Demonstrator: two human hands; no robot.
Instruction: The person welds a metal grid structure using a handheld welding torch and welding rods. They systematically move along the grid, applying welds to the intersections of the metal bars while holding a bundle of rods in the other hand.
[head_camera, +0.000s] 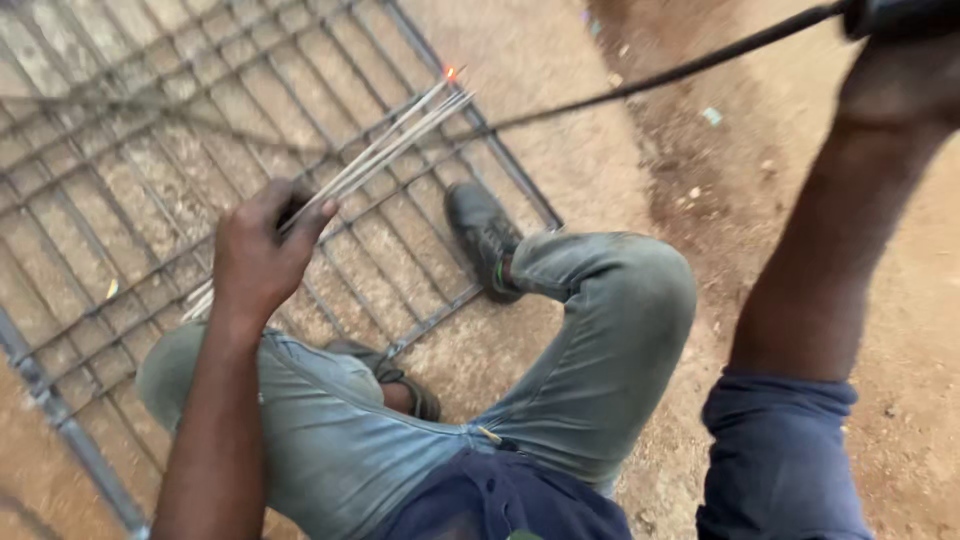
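Your left hand (262, 255) clenches a bundle of welding rods (385, 150) slanting toward upper centre over the metal grate (120, 150); your right hand's fingers, upper right, can't be judged.

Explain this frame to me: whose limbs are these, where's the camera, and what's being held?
There is one view, from a camera worn on a person's head, looking down at their own body. The left hand grips a bundle of thin rods; one tip glows orange. The right hand is raised at the top edge, blurred, around a dark handle with a black cable running from it. Below lies a metal grille of welded bars on sandy ground. The person crouches in jeans, with one dark shoe on the grille.
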